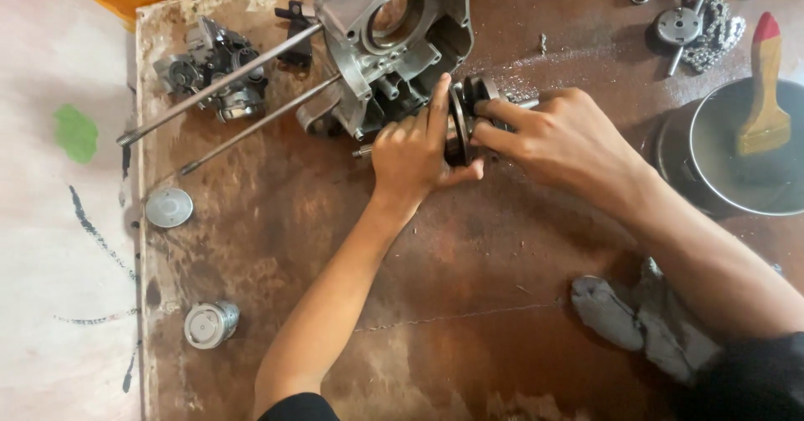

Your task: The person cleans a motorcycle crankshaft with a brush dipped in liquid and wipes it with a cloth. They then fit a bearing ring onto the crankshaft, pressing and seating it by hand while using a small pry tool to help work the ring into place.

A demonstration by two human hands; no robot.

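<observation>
My left hand (416,151) and my right hand (559,136) both grip a dark gear-and-shaft assembly (466,109) standing on edge on a rusty metal board (435,304). The left hand's fingers wrap the left face of the round disc, and the right hand's fingers pinch its right side. A thin shaft end (526,103) pokes out to the right above my right hand. Just behind the part lies a grey engine crankcase half (394,31) with two long studs (219,82) pointing left.
A carburettor-like part (219,69) lies at back left. A round cap (168,207) and a piston (210,325) sit along the left edge. A metal bowl (745,165) holding a paintbrush (764,94) is at right, a chain and sprocket (699,25) behind it, a grey rag (645,316) at front right.
</observation>
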